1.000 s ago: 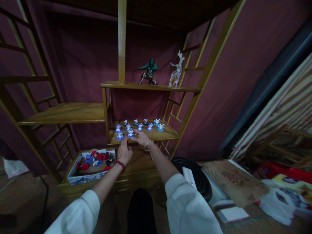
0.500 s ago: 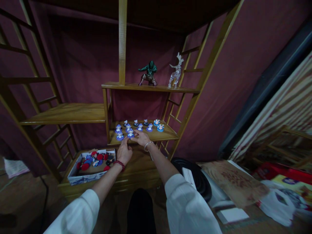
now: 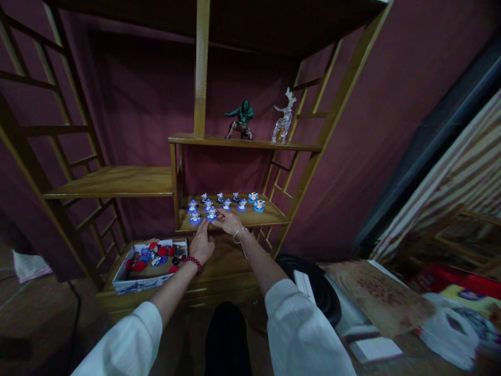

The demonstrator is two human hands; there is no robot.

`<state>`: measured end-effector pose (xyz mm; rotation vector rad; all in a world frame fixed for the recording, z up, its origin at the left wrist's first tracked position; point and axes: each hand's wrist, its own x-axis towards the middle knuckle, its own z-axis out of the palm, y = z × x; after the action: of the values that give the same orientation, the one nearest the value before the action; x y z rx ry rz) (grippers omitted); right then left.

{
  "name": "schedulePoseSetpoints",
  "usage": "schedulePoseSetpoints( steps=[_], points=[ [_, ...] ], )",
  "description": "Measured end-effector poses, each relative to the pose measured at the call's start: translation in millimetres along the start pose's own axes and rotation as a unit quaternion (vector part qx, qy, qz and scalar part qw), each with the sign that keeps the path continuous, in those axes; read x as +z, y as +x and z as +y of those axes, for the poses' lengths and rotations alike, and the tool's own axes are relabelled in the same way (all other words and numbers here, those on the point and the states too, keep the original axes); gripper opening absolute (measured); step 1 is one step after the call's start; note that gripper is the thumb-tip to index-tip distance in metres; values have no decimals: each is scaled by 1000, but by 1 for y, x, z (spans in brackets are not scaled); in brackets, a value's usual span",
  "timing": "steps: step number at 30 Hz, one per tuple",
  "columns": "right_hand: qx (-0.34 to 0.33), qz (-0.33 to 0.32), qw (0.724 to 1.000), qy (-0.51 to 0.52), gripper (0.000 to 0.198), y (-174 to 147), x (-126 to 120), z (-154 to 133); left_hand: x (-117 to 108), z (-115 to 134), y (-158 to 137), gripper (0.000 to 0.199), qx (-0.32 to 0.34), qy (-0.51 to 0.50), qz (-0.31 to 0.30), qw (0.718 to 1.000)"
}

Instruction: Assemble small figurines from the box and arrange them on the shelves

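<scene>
Meeting at the front of the low wooden shelf, the left hand and the right hand are held with curved fingers at the rounded base of a purple-topped figurine; whether it is gripped or only touched cannot be told. The figurine is placed upright near the shelf's front edge, its surface smooth and glossy like plastic. A red beaded bracelet is worn on the left wrist, a thin pale bracelet on the right.

The space is crowded on the left by a matching front-row figurine and behind by more purple-topped ones; black-based figurines are lined up at the back, and blue-based figurines are grouped on the right. Overhead, access is limited by an upper shelf board, on which a metallic green crouching statuette and a clear, faceted deer are displayed. Below, to the left, small red, blue and black pieces are jumbled in a patterned box. The shelving is framed by slatted latticework and backed by a maroon wall.
</scene>
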<state>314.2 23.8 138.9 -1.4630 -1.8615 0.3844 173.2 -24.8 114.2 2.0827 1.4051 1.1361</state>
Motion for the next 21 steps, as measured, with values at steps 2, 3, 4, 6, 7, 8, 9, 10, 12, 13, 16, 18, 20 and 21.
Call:
schedulePoseSetpoints(
  steps=[2,3,4,6,7,8,9,10,12,13,16,18,20,21],
  points=[
    [1,5,1000,-6,47,-1,0,-1,-1,0,-3,57,0,-1,-1,1000],
    [1,9,1000,-8,48,-2,1,-1,-1,0,-4,58,1,-3,-1,1000],
    [-1,14,1000,-10,48,-3,1,-1,-2,0,-7,60,2,-6,-1,1000],
    [-6,24,1000,-16,46,-4,2,0,-2,0,-13,64,5,-10,0,1000],
    [-10,28,999,-19,45,-5,2,0,-3,0,-16,66,4,-12,1,1000],
    [-14,32,999,-24,44,-6,3,0,-3,1,-19,67,1,-11,1,1000],
    [-20,35,999,-27,42,-6,3,0,-3,2,-22,69,-1,-10,-2,1000],
    [-27,37,999,-29,41,-7,3,0,-4,3,-24,71,-3,-8,-6,1000],
    [-38,38,998,-27,40,-7,2,-1,-5,6,-26,74,-8,-3,-11,1000],
    [-41,39,998,-27,40,-7,2,-2,-5,6,-26,74,-11,-1,-14,1000],
    [-37,44,998,-21,40,-8,3,-4,-8,5,-24,74,-7,2,-23,1000],
    [-33,47,998,-15,40,-11,5,-5,-11,1,-24,73,2,8,-32,999],
    [-33,61,997,-15,39,-17,7,-5,-13,-2,-26,71,13,14,-37,999],
    [-34,74,996,-19,39,-20,8,-6,-14,-3,-28,69,17,16,-36,999]
  ],
)
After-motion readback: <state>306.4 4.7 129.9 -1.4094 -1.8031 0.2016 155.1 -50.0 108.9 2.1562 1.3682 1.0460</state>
